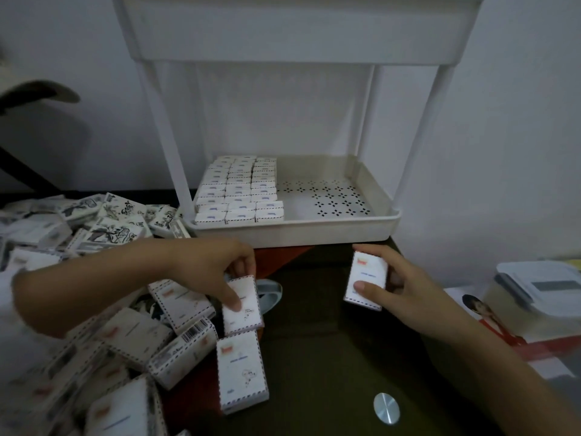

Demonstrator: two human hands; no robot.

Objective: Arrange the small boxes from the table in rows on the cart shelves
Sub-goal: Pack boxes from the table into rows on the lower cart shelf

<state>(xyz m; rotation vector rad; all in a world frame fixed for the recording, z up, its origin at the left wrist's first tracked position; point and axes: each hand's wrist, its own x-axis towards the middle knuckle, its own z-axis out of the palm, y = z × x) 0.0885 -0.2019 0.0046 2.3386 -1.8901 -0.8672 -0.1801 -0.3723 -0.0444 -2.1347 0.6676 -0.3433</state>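
Observation:
A white cart stands on the table, its lower shelf (345, 226) holding three rows of small white boxes (240, 191) on the left side. My left hand (209, 269) grips one small box (243, 309) at the edge of the pile, thumb on its face. My right hand (397, 286) holds another small box (366, 280) upright in front of the shelf. A further box (242, 371) lies flat just below the left hand's box. Many loose boxes (103, 341) are heaped on the left of the table.
The cart's upper shelf (295, 29) hangs overhead on white posts (163, 130). A second heap of printed boxes (110, 221) lies left of the cart. A round metal disc (386, 408) sits on the dark table. A white container (540, 287) and papers are at right.

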